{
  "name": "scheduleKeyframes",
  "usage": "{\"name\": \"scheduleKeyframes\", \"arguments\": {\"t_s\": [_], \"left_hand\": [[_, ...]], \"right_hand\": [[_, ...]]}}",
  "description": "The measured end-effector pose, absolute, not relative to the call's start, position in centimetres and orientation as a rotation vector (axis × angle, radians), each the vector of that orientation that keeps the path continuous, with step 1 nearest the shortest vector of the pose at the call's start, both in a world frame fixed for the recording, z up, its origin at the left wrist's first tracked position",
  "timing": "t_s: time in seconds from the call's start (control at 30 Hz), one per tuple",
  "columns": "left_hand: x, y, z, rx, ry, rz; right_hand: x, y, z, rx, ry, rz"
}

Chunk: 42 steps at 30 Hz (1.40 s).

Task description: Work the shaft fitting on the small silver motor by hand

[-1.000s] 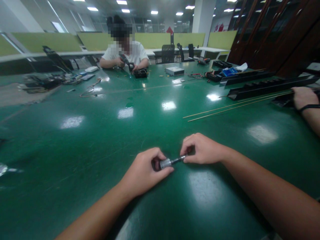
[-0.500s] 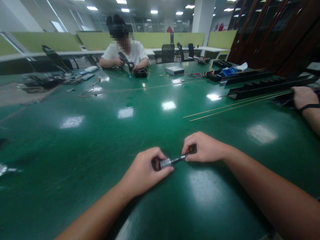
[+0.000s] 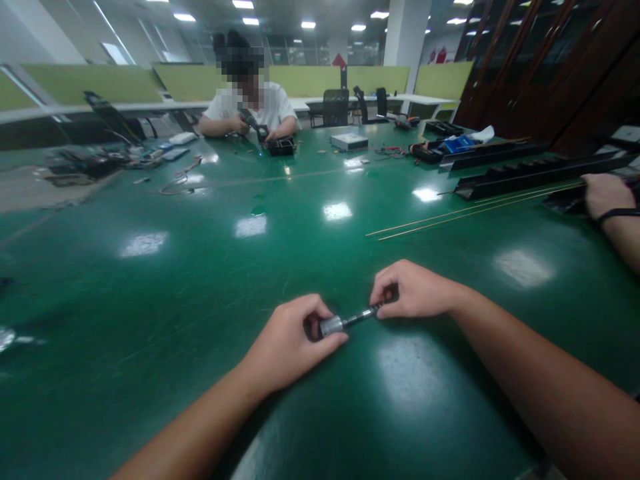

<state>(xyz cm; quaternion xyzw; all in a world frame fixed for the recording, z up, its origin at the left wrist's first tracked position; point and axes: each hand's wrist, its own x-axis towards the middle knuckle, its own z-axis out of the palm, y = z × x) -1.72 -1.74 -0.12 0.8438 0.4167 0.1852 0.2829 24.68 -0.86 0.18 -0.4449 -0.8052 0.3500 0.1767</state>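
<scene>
My left hand [image 3: 295, 337] is closed round a short silver metal cylinder [image 3: 331, 326], thumb along its near side. Out of the cylinder's right end runs a thin dark and silver rod [image 3: 361, 316], slanting slightly up to the right. At the rod's far end my right hand [image 3: 407, 290] pinches it between thumb and fingers. The rod's tip is partly hidden by those fingertips. Both hands are low over the green tabletop [image 3: 300, 267], close to its surface. I cannot make out exactly what kind of part this is.
Two long thin brass-coloured rods [image 3: 430, 223] lie beyond my right hand. A co-worker's hand [image 3: 607, 197] rests at the right by black channel rails [image 3: 530, 179]. Across the table, another person [image 3: 253, 110] holds a tool over a black part [image 3: 281, 146]. Electronic clutter [image 3: 83, 163] lies far left.
My right hand has shifted slightly right and up, and more of the rod shows between the hands. My left hand and the cylinder have stayed in place.
</scene>
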Motion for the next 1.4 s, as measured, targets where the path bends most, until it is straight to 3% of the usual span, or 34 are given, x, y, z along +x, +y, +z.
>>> {"name": "scheduleKeyframes", "arguments": {"t_s": [0.2,0.47,1.4], "left_hand": [[-1.4,-1.6,-0.3,2.271,1.105,0.495],[-0.6,-1.1,0.3,2.252,0.949,0.54],[-1.0,-1.0,-0.2,2.239,1.017,0.451]], "right_hand": [[23.5,-1.0,-0.1,-1.195,-2.284,1.016],[21.7,-1.5,-0.9,-1.049,-2.308,0.785],[22.3,-1.4,-1.0,-1.053,-2.311,0.812]]}}
